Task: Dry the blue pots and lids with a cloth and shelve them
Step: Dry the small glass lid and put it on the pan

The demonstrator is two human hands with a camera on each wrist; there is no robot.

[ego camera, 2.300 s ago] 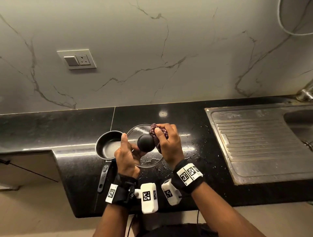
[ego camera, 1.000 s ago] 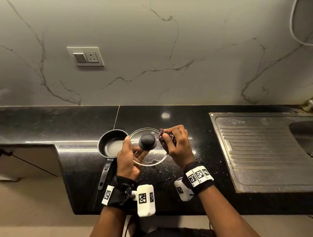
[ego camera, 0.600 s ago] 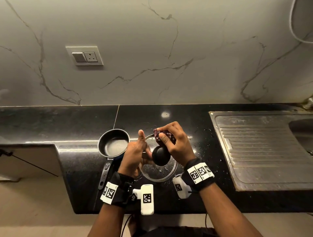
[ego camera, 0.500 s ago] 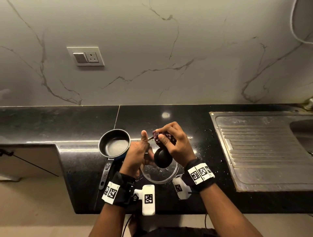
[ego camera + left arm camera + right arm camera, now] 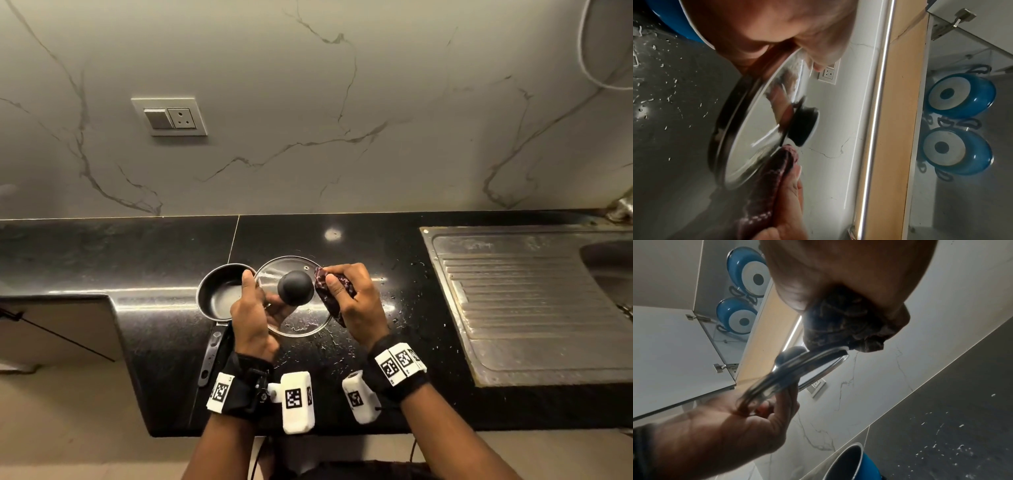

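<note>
Wiping round glass lid [image 5: 294, 318] | crumpled maroon cloth [image 5: 330, 294] | right hand [image 5: 356, 305]

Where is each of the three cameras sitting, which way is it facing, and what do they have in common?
Head: worn on the head, looking down at the counter; both forearms, left hand and right hand show.
Left wrist: under the left hand, looking along it and upward past the lid to two pots on a shelf.
Right wrist: under the right hand, facing up at the cloth; the left hand shows too.
Shared: all three see the lid and the cloth.
</note>
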